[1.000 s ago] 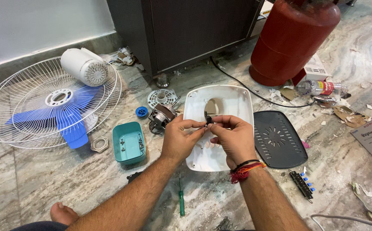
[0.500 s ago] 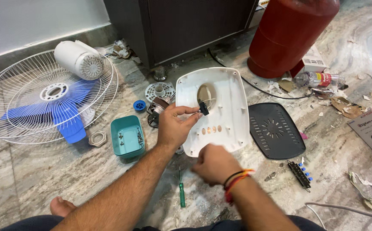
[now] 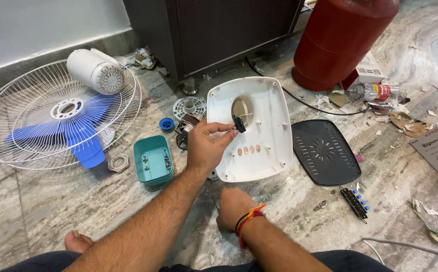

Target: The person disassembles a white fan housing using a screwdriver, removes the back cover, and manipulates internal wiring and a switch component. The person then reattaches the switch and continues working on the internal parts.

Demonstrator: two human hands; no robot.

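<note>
My left hand (image 3: pixel 205 146) pinches a small black part (image 3: pixel 239 124) at its fingertips, held over the white plastic housing (image 3: pixel 269 146) lying on the marble floor (image 3: pixel 53 201); my right hand (image 3: pixel 233 207) rests low on the floor just below the housing, fingers curled, apparently on a thin tool, though the view is unclear; a teal tray (image 3: pixel 152 160) sits beside my left wrist.

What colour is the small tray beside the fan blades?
Teal, the small tray, clearest in the head view.

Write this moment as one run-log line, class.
left hand: holds small black part over white fan base cover | right hand: down at floor, contents hidden
</note>
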